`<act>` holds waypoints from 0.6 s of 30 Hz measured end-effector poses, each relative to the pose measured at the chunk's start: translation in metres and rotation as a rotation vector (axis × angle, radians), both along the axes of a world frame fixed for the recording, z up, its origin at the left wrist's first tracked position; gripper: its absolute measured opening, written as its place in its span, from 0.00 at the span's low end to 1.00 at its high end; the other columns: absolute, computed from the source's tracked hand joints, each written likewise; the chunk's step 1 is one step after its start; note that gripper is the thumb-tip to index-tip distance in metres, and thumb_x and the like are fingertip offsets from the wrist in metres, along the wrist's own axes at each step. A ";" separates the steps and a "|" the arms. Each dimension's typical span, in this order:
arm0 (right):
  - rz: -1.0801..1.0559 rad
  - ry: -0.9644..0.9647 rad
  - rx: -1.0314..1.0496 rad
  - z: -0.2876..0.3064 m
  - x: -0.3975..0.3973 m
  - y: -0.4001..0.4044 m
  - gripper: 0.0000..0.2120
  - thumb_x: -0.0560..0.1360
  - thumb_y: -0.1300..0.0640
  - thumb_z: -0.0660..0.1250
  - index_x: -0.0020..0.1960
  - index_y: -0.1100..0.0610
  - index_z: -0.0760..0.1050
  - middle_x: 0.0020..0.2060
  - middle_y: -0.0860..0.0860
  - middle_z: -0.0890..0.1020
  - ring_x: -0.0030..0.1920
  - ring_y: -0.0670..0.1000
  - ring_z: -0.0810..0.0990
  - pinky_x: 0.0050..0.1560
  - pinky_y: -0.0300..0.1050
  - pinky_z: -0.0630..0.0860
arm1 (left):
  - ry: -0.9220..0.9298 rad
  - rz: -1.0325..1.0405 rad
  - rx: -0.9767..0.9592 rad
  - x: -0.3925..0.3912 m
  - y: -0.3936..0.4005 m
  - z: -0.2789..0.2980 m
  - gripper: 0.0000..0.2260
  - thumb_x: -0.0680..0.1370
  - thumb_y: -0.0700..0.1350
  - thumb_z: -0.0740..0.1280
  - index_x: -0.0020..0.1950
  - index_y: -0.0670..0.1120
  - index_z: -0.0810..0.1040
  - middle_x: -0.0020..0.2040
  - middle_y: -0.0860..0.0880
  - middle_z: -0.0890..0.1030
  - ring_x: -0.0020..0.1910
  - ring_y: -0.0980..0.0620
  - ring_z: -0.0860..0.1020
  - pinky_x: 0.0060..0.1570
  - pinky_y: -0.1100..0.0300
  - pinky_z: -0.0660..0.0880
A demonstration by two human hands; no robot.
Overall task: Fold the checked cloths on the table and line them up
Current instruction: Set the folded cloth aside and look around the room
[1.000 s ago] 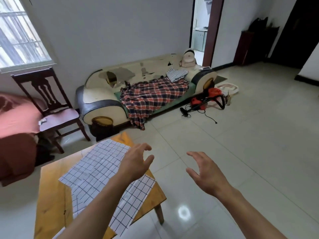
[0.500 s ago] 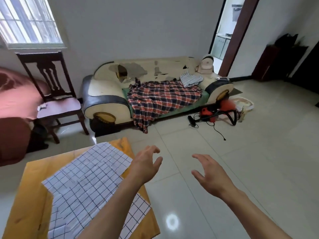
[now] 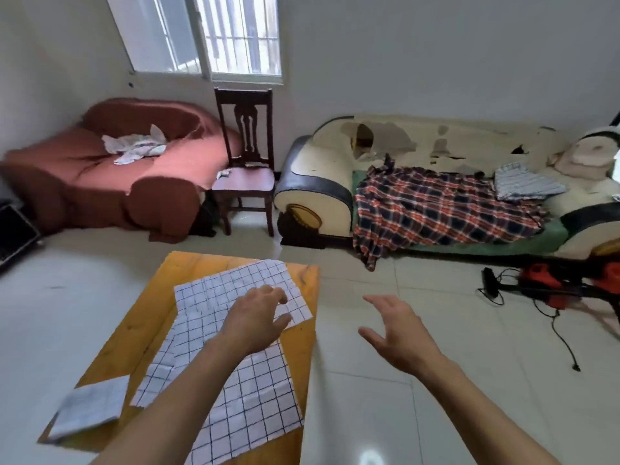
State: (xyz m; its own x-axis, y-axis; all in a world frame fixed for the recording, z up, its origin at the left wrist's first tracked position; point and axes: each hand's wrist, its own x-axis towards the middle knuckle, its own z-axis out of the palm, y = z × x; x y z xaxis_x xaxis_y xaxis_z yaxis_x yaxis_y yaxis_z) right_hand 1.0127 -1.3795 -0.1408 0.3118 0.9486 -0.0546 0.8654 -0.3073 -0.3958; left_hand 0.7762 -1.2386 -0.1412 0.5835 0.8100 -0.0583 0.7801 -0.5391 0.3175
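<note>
Fingers point(image 3: 280, 297) of the left hand point(image 3: 256, 318), spread and holding nothing, hover over the far checked cloth point(image 3: 241, 293) on the worktop point(image 3: 147, 317); its long axis runs left-right. The right hand point(image 3: 399, 333), open and empty, hangs right of the worktop, farther away.

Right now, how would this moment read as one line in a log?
phase: reaching | left hand: open, above unfolded checked cloth | right hand: open, over floor | folded cloth: table corner
</note>
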 end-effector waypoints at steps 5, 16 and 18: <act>0.191 0.050 -0.025 -0.005 0.037 0.013 0.30 0.77 0.43 0.67 0.75 0.47 0.62 0.72 0.47 0.68 0.71 0.49 0.66 0.70 0.49 0.68 | 0.049 0.221 -0.008 0.004 -0.041 -0.003 0.16 0.78 0.58 0.65 0.64 0.55 0.73 0.64 0.53 0.75 0.62 0.52 0.72 0.61 0.52 0.73; 0.561 0.070 -0.110 -0.029 -0.017 0.042 0.29 0.76 0.43 0.67 0.74 0.44 0.62 0.72 0.46 0.68 0.70 0.50 0.68 0.68 0.51 0.70 | 0.000 0.628 -0.047 -0.082 -0.113 -0.024 0.13 0.79 0.55 0.66 0.61 0.53 0.75 0.61 0.53 0.77 0.58 0.54 0.74 0.56 0.58 0.75; 0.598 0.057 -0.119 -0.034 -0.034 0.048 0.28 0.76 0.43 0.67 0.74 0.44 0.63 0.72 0.46 0.68 0.71 0.51 0.67 0.69 0.51 0.70 | -0.019 0.672 -0.046 -0.098 -0.117 -0.034 0.13 0.79 0.55 0.66 0.61 0.53 0.76 0.60 0.53 0.77 0.57 0.54 0.75 0.53 0.59 0.75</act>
